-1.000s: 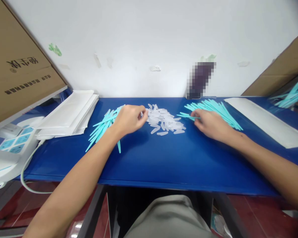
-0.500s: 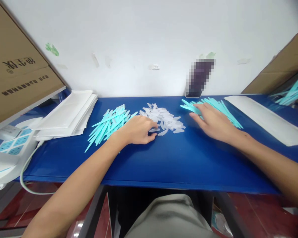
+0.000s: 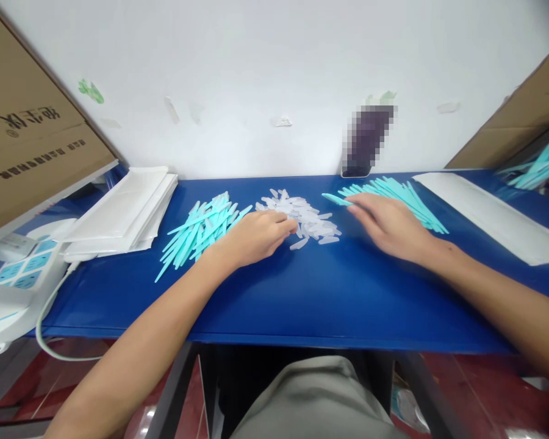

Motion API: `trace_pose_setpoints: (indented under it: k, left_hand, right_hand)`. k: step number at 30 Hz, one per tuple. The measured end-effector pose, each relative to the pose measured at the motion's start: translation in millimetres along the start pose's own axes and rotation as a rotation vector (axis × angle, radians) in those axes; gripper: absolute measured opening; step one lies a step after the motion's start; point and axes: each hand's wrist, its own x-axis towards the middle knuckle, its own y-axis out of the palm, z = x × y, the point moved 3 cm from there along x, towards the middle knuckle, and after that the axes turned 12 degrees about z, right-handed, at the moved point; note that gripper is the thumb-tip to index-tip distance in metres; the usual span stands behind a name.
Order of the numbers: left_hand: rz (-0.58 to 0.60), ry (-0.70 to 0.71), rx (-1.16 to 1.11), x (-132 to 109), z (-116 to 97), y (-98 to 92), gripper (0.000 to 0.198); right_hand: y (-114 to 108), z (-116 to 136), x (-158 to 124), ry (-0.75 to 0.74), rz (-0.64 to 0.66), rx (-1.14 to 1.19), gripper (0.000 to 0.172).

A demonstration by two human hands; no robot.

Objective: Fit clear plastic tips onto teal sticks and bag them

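My left hand (image 3: 263, 235) has its fingertips pinched together at the near-left edge of a heap of small translucent caps (image 3: 318, 225). The cap between those fingers is mostly hidden by them. My right hand (image 3: 391, 225) holds one slim turquoise eyebrow razor (image 3: 336, 199) between thumb and fingers, its free end pointing left. Behind that hand lies a fanned pile of turquoise razors (image 3: 418, 204). Left of my left hand is another pile of turquoise razors (image 3: 201, 228), several with pale translucent tips.
White padded envelopes (image 3: 119, 204) are stacked at the left, beside a white power strip (image 3: 27, 274) with a cable. Another white envelope (image 3: 489, 213) lies on the blue table (image 3: 302, 305) at the right. A phone (image 3: 366, 143) leans on the wall. Cardboard boxes (image 3: 41, 122) flank both sides.
My left finger and thumb have closed at the edge of the cap heap. My right hand has drawn one razor slightly away from its pile.
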Motion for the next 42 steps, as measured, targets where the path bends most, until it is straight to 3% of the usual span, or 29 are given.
trace_pose_setpoints:
  k: [4, 9, 13, 18, 26, 29, 33, 36, 42]
  left_hand:
    - [-0.068, 0.046, 0.034, 1, -9, -2.0, 0.037]
    - [0.030, 0.085, -0.023, 1, -16, -0.7, 0.038]
    - [0.113, 0.115, -0.206, 2, -17, -1.5, 0.037]
    - [0.112, 0.160, -0.454, 2, -18, -6.1, 0.032]
    - [-0.014, 0.179, -0.844, -3, -11, -12.2, 0.032]
    - [0.007, 0.208, -0.980, 2, -17, -8.1, 0.023]
    - [0.061, 0.231, -0.832, 7, -22, -0.8, 0.016]
    - [0.038, 0.219, -0.688, 7, -22, 1.1, 0.015]
    - [0.047, 0.301, -0.755, 8, -23, 0.7, 0.016]
  right_hand:
    - [-3, 12, -1, -0.028, 0.002, 0.025, 0.038]
    - [-7, 19, -3, -0.060, -0.029, 0.024, 0.035]
    - [-5, 20, -5, -0.040, 0.035, 0.046, 0.031]
    - [-3, 27, -7, -0.043, 0.116, 0.097, 0.028]
    - [-9, 27, -6, -0.011, -0.012, 0.104, 0.019]
    - [-10, 27, -6, -0.002, -0.033, 0.106, 0.019]
    - [-11, 27, -5, -0.010, -0.037, 0.107, 0.018]
    - [-10, 27, -5, -0.016, -0.025, 0.112, 0.019]
    - [-9, 26, -5, -0.001, -0.011, 0.104, 0.024]
